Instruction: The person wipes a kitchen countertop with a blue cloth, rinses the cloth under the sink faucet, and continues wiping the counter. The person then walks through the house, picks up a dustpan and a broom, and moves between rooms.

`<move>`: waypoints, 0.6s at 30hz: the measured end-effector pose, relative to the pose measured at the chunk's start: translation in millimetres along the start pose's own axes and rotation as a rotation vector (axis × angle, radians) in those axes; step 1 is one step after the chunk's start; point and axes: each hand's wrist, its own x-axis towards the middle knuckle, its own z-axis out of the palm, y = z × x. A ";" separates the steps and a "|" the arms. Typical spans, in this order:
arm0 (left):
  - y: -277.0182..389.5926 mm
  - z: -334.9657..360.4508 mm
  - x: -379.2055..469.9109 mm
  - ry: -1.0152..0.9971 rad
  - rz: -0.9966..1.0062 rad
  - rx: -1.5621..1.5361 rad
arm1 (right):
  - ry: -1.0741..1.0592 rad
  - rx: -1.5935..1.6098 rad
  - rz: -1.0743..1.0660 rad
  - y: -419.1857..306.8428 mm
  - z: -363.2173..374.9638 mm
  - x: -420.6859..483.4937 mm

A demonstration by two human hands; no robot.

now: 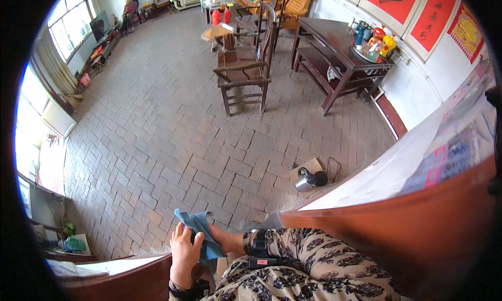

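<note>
A blue cloth (211,246) hangs between my two hands, its upper corner standing up above my fingers. My right hand (222,238) comes in from the right and grips the cloth; its fingertips are hidden behind the fabric. My left hand (183,244) lies against the cloth's left side with fingers and thumb apart. Whether its fingers pinch the fabric cannot be made out. Dark bands circle both wrists, over patterned sleeves. Both hands are held in front of my body, above the brick floor (188,175).
A steel electric kettle (304,181) stands on cardboard beside its black base. Reddish-brown panels (384,214) flank me on both sides. Ahead are a wooden armchair (243,71) and a dark table (327,32) bearing a loaded tray. A person (129,10) sits far left.
</note>
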 end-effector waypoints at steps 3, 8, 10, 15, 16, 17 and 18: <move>-15.9 -5.5 47.1 0.007 -0.057 0.182 | 0.089 -0.009 -0.100 -39.4 -20.4 22.5; -55.9 -27.5 161.6 0.130 0.179 0.159 | 0.086 -0.035 -0.123 -147.2 -30.8 78.5; -59.9 -35.9 212.6 0.059 0.229 0.199 | 0.159 -0.058 -0.207 -191.4 -24.2 81.3; -41.3 -69.7 301.4 -0.056 0.320 0.302 | 0.238 -0.380 -0.421 -259.8 -19.0 103.8; -41.9 -75.8 313.4 -0.104 0.310 0.350 | 0.272 -0.317 -0.361 -268.4 -23.7 107.2; -43.9 -84.9 329.3 -0.071 0.315 0.354 | 0.276 -0.321 -0.337 -280.9 -26.6 113.3; -43.8 -90.0 346.4 -0.046 0.322 0.361 | 0.445 -0.941 -0.393 -291.7 -28.8 119.4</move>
